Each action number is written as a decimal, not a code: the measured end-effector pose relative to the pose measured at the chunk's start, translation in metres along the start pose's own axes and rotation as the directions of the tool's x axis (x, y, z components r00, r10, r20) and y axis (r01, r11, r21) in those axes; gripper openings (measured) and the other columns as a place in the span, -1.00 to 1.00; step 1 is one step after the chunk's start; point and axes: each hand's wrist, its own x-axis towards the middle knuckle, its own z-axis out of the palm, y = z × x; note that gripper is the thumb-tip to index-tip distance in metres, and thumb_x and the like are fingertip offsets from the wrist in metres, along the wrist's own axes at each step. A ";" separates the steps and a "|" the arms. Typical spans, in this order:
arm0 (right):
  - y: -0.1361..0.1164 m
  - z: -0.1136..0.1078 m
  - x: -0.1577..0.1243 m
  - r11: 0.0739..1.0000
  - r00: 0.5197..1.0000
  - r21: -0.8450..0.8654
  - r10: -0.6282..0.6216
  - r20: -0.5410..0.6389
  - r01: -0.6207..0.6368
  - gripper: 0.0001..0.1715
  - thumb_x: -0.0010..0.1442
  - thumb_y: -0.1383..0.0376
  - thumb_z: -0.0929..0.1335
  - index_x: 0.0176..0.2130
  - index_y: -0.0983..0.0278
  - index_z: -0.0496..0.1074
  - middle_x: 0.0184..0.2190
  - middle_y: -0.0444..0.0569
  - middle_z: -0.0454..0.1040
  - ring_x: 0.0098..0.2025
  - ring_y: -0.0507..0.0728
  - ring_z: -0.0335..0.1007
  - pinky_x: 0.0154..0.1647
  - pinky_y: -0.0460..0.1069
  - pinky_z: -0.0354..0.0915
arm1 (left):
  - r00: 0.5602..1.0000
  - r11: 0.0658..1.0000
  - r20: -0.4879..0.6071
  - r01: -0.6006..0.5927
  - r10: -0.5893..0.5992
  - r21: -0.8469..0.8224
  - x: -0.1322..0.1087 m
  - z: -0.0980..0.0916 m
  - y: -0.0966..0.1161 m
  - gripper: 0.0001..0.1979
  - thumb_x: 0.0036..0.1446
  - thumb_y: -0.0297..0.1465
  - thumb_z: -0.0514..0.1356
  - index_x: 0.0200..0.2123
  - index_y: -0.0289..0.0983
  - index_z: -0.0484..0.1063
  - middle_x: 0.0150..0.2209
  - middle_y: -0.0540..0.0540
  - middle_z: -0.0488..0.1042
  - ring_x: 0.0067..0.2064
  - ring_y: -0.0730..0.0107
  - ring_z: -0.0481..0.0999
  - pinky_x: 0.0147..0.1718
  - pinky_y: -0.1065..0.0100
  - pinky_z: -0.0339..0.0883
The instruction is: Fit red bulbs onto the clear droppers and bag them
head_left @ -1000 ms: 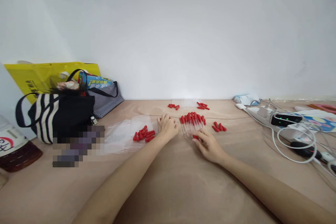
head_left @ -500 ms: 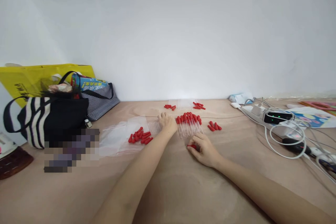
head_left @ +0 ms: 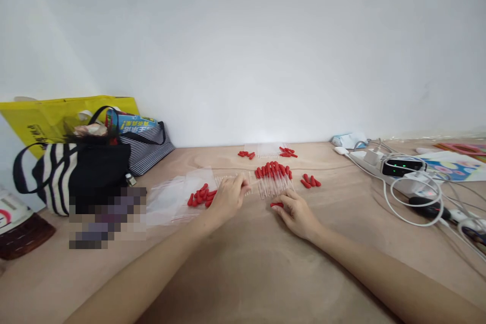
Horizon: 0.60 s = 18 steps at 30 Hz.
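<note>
On the tan table a row of clear droppers with red rubber bulbs (head_left: 274, 176) lies ahead of me. My left hand (head_left: 227, 197) is closed in a pinch on a thin clear glass tube (head_left: 247, 186) that points right, just right of a pile of loose red bulbs (head_left: 200, 196). My right hand (head_left: 296, 212) rests on the table with fingers curled, its fingertips pinching one red bulb (head_left: 277, 205) below the dropper row. More clear tubes (head_left: 224, 180) lie behind the left hand.
Empty clear zip bags (head_left: 170, 197) lie at the left. Striped tote bags (head_left: 81, 169) and a yellow bag (head_left: 49, 114) stand at far left. Red bulbs (head_left: 309, 180) and further droppers (head_left: 268, 151) lie beyond. A power strip with white cables (head_left: 408, 182) fills the right side.
My left hand has drawn back toward me from the tube pile, holding one clear tube. My right hand has shifted slightly, still at the single red bulb. The head camera has moved a little.
</note>
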 end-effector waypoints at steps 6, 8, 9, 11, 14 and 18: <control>-0.008 0.003 0.001 0.989 0.997 0.127 -0.076 0.030 0.072 -0.92 0.11 0.41 0.22 -0.34 0.26 0.26 -0.42 -0.07 0.33 -0.38 0.05 0.25 -0.35 -0.04 0.24 | 0.891 0.891 -0.236 -0.427 0.387 -0.154 -0.049 0.020 -0.018 -0.80 0.24 -0.40 -0.07 -0.30 -0.26 0.33 -0.39 -0.03 0.49 -0.39 0.40 0.41 -0.24 0.30 0.13; -0.009 0.004 0.001 0.987 0.994 0.137 -0.093 0.053 0.085 -0.90 0.12 0.40 0.22 -0.30 0.26 0.28 -0.40 -0.05 0.34 -0.36 0.06 0.26 -0.34 -0.04 0.25 | 0.880 0.882 -0.243 -0.448 0.407 -0.144 -0.050 0.024 -0.019 -0.79 0.24 -0.40 -0.06 -0.26 -0.25 0.35 -0.37 -0.04 0.51 -0.38 0.41 0.41 -0.24 0.29 0.12; -0.009 0.004 0.001 0.985 0.992 0.142 -0.106 0.063 0.097 -0.88 0.13 0.40 0.21 -0.27 0.26 0.29 -0.37 -0.03 0.35 -0.34 0.06 0.28 -0.31 -0.03 0.26 | 0.878 0.881 -0.242 -0.453 0.413 -0.137 -0.049 0.026 -0.019 -0.79 0.24 -0.40 -0.06 -0.26 -0.25 0.37 -0.37 -0.04 0.51 -0.38 0.41 0.41 -0.24 0.29 0.11; -0.010 0.004 0.001 0.979 0.987 0.159 -0.144 0.076 0.130 -0.83 0.15 0.38 0.21 -0.23 0.26 0.32 -0.32 0.00 0.36 -0.28 0.08 0.29 -0.24 0.00 0.27 | 0.871 0.877 -0.253 -0.462 0.421 -0.130 -0.046 0.026 -0.018 -0.78 0.24 -0.40 -0.05 -0.27 -0.26 0.39 -0.38 -0.05 0.51 -0.38 0.42 0.41 -0.24 0.29 0.11; -0.013 0.003 0.000 0.967 0.977 0.192 -0.190 0.093 0.169 -0.80 0.16 0.37 0.21 -0.22 0.27 0.37 -0.30 0.02 0.37 -0.24 0.08 0.30 -0.19 0.00 0.27 | 0.859 0.870 -0.278 -0.476 0.429 -0.129 -0.044 0.026 -0.017 -0.77 0.24 -0.40 -0.05 -0.28 -0.27 0.40 -0.39 -0.04 0.51 -0.39 0.43 0.40 -0.24 0.29 0.10; -0.017 0.004 0.000 0.964 0.977 0.208 -0.188 0.097 0.164 -0.81 0.14 0.37 0.23 -0.23 0.28 0.39 -0.32 0.01 0.38 -0.28 0.06 0.31 -0.24 -0.03 0.28 | 0.841 0.853 -0.284 -0.508 0.460 -0.123 -0.045 0.026 -0.018 -0.76 0.24 -0.40 -0.05 -0.26 -0.26 0.41 -0.39 -0.03 0.50 -0.39 0.45 0.39 -0.24 0.30 0.08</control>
